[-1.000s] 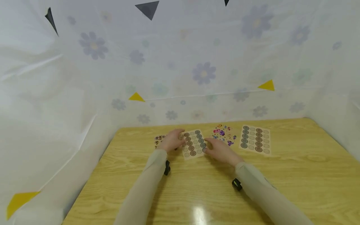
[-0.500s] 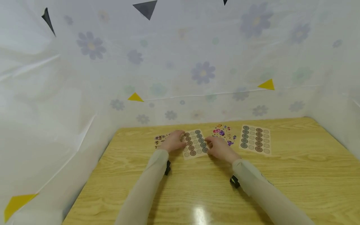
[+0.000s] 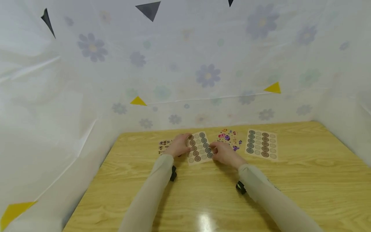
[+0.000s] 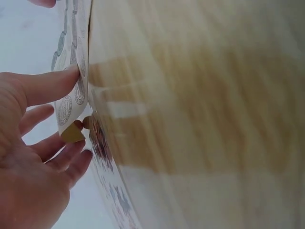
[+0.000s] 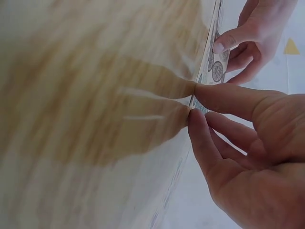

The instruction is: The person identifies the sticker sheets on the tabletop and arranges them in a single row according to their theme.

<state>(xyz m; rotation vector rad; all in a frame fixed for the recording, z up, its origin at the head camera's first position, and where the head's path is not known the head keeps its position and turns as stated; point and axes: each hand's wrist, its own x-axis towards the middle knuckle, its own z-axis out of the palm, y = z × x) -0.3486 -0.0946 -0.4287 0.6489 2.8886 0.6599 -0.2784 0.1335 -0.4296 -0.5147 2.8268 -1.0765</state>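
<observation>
In the head view, a pale sheet printed with rows of round brown, grey and cream seal-like stickers (image 3: 200,149) lies slightly askew between both hands. My left hand (image 3: 179,145) holds its left side. In the left wrist view, the thumb (image 4: 52,86) lies on the printed face, and fingers show behind the sheet, whose near corner stands off the table. At the right edge, my right hand (image 3: 227,153) pinches the sheet between thumb and index finger. In the right wrist view, those fingertips (image 5: 198,119) sit right down at the glossy tabletop.
A similar sheet of round stickers (image 3: 261,145) lies to the right. Between them is a sheet with colourful purple and pink figures (image 3: 229,138). Another small-figure sheet (image 3: 164,145) is partly behind my left hand. A white flowered curtain (image 3: 185,64) backs the wooden table (image 3: 185,199).
My right hand shifts slightly, its thumb and index finger settling on the sheet's right edge. The sheet's far edge rises a little. My left hand stays nearly in place.
</observation>
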